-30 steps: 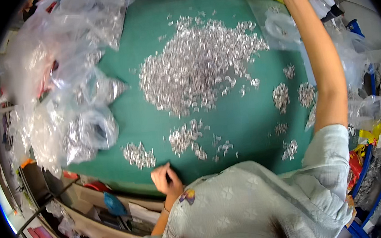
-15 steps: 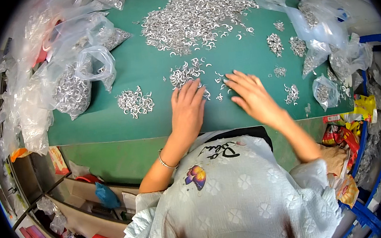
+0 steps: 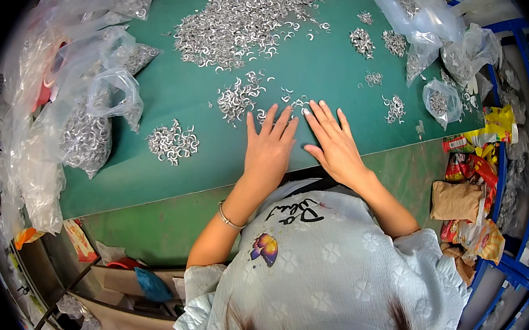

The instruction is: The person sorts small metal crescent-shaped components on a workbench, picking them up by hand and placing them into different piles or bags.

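Note:
My left hand (image 3: pixel 269 151) lies palm down on the green table (image 3: pixel 202 170), fingers spread, its fingertips at a few loose crescent-shaped metal pieces (image 3: pixel 262 115). Beside it my right hand (image 3: pixel 336 148) is also flat, fingers stretched forward, the tips near more such pieces (image 3: pixel 300 102). What may lie beneath the fingers is hidden. Just beyond my left hand sits a small pile of silvery crescents (image 3: pixel 238 98). Another small pile (image 3: pixel 173 141) is to its left, and a large heap (image 3: pixel 245 19) spreads over the far middle.
Clear plastic bags of metal pieces (image 3: pixel 86 136) crowd the left side. Several small piles (image 3: pixel 362 43) and a small open bag (image 3: pixel 441 100) are on the right, near larger bags (image 3: pixel 472 52). Blue racking (image 3: pixel 527 142) and snack packets (image 3: pixel 497 126) stand beyond the right edge.
My right hand has moved left, closer to my left hand. The left hand's fingers have spread a little. The whole view has shifted and tilted slightly.

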Demonstrator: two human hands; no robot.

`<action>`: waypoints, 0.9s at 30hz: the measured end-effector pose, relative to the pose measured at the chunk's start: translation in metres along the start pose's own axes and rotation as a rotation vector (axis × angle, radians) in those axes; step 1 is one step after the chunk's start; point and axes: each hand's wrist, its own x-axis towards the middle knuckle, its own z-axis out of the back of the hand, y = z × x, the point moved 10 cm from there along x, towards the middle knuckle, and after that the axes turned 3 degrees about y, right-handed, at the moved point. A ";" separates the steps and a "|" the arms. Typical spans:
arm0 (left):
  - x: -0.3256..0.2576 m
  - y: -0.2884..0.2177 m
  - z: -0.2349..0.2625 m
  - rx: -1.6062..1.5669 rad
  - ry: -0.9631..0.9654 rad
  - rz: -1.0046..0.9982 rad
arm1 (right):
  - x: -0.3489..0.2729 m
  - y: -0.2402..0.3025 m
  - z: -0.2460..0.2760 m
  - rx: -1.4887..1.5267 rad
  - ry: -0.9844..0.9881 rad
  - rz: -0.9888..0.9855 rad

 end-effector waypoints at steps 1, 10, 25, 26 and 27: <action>-0.003 0.002 0.000 -0.038 0.003 0.017 | -0.007 0.001 0.008 0.072 -0.067 0.034; 0.000 0.012 0.008 -0.227 -0.044 0.089 | -0.182 -0.089 -0.027 0.259 0.105 -0.335; 0.003 0.017 0.019 -0.209 -0.057 0.132 | -0.177 -0.112 -0.029 0.087 -0.008 -0.324; -0.002 0.017 0.023 -0.216 -0.058 0.143 | -0.167 -0.104 -0.019 0.077 -0.010 -0.302; -0.006 0.017 0.026 -0.220 -0.066 0.147 | -0.157 -0.094 -0.017 0.065 0.041 -0.229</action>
